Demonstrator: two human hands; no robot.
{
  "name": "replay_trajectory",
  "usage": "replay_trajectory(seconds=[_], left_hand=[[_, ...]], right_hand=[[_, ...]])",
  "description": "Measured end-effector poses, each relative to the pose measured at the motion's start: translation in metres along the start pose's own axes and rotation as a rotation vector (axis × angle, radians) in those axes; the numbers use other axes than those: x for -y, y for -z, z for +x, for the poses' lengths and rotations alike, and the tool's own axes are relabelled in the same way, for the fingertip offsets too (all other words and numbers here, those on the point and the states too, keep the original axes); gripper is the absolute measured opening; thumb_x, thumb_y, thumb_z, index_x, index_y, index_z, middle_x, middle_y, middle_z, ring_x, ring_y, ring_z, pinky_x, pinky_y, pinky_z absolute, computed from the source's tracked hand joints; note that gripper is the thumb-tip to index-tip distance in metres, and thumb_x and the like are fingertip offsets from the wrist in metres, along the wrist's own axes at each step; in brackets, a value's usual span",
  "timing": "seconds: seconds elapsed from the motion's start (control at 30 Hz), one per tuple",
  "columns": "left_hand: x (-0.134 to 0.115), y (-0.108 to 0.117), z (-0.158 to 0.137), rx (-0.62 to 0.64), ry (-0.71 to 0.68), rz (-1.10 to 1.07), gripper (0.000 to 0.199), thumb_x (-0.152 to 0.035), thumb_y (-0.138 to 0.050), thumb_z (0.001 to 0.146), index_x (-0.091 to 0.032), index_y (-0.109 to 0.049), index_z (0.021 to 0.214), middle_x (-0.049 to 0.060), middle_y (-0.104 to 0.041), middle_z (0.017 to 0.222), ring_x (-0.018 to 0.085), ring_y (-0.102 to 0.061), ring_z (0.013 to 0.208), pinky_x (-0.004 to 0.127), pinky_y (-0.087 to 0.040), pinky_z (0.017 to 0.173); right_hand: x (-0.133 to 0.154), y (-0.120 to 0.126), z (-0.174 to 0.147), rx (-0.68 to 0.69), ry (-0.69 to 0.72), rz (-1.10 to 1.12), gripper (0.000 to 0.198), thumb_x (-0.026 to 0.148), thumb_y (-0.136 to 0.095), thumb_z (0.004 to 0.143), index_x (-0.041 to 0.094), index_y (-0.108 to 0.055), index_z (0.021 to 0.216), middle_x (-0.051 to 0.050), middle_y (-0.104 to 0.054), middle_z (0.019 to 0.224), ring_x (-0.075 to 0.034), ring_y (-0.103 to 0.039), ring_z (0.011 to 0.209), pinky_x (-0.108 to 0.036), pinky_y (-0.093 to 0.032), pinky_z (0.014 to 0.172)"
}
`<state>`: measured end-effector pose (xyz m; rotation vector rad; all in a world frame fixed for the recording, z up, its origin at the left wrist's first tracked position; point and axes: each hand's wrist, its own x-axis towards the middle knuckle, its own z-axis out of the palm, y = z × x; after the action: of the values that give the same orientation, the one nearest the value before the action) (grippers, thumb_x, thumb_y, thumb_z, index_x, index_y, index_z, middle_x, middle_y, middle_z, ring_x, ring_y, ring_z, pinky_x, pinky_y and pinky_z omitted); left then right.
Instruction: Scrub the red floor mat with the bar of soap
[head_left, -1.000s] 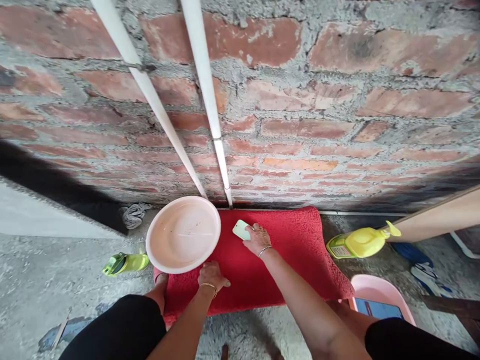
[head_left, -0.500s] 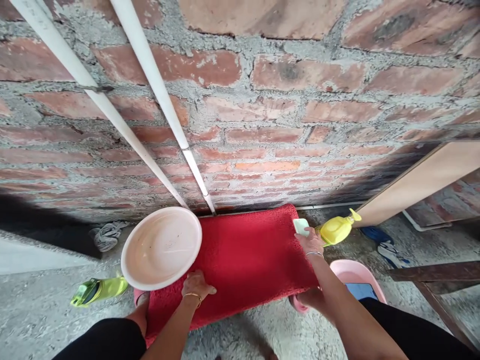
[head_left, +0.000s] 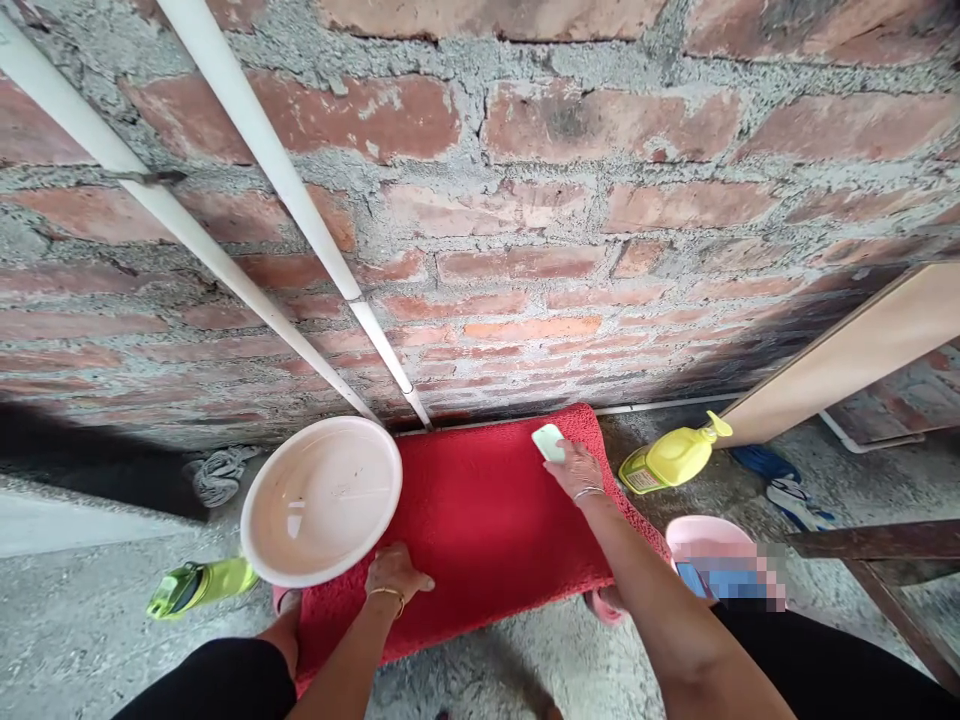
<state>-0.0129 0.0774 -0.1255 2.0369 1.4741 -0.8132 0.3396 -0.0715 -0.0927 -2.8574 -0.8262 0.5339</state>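
Observation:
A red shaggy mat (head_left: 480,520) lies in front of me, its right edge drooping. My left hand (head_left: 397,572) presses on it near the basin, thumb stretched out and holding nothing; some of its fingers are hard to see. In my right hand (head_left: 576,468), over the mat's right part, is a pale green rounded block (head_left: 550,442) that looks like a bar of soap. The fingers grip its near end. A pale pink basin (head_left: 259,520) rests on the mat's left end, with a glint inside like water.
A yellow pump bottle (head_left: 667,462) stands on the floor right of the mat, near a pink tub (head_left: 709,530). At left lie a green bottle (head_left: 202,585) and a bundled grey cloth (head_left: 219,475). White pipes (head_left: 285,180) run down the brick wall (head_left: 525,265). A board (head_left: 847,350) leans at right.
My right hand has moved left with the pale green block, from the mat's right edge further onto it. My left hand stays in place. The view has shifted slightly.

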Motion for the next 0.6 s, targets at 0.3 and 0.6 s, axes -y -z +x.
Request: replay_trajectory(seconds=[0.3, 0.6], left_hand=[[-0.005, 0.009, -0.011, 0.020, 0.002, 0.004, 0.066, -0.044, -0.079, 0.055, -0.013, -0.057, 0.109, 0.017, -0.062, 0.123, 0.030, -0.060, 0.114, 0.033, -0.048, 0.086], [-0.006, 0.008, -0.010, 0.014, 0.006, 0.026, 0.068, -0.044, -0.080, 0.055, -0.012, -0.057, 0.110, 0.019, -0.062, 0.122, 0.031, -0.061, 0.113, 0.033, -0.049, 0.086]], right_hand=[[-0.073, 0.024, -0.005, -0.086, -0.414, 0.182, 0.056, 0.056, -0.059, 0.079, 0.020, -0.056, 0.121, -0.015, -0.058, 0.110, -0.030, -0.058, 0.106, -0.040, -0.043, 0.089], [0.019, -0.005, 0.003, -0.051, 0.060, 0.044, 0.049, 0.043, -0.068, 0.078, 0.026, -0.057, 0.123, -0.007, -0.053, 0.115, -0.022, -0.056, 0.101, -0.034, -0.041, 0.092]])
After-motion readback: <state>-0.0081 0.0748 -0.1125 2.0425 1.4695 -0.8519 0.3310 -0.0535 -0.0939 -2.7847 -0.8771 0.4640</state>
